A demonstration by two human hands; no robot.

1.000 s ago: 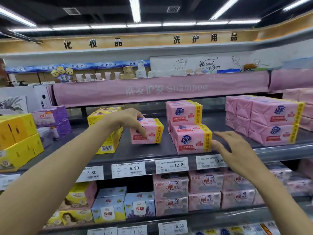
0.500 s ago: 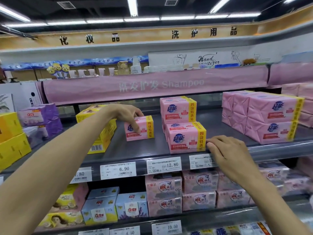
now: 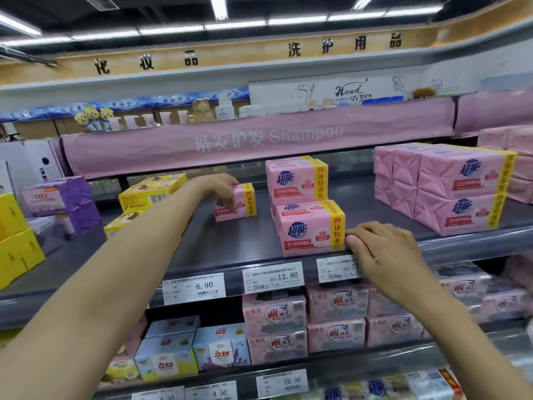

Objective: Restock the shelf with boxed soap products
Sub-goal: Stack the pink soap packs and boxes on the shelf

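Right hand (image 3: 383, 252): fingers bent and close together, tips against the lower right side of the front box (image 3: 311, 230). Thumb hidden, so I cannot tell whether this is a grip or only a push.

Front box: stands at the lip of the grey shelf (image 3: 467, 243). Pink, with a yellow band on its right and a blue 超能 logo; the band reads 四块特惠.

Tags under the lip: 6.90 label (image 3: 193, 287), 12.80 label (image 3: 273, 277).

Just behind the front box an upper box (image 3: 297, 180) of the same print sits higher.

Left hand (image 3: 220, 187), deeper in: fingers curled over the top of a single box (image 3: 245, 203), gripping it. Same pink print, resting on the shelf left of the stack, apart from it.

Farthest: pink banner (image 3: 259, 140), reading "Shampoo".
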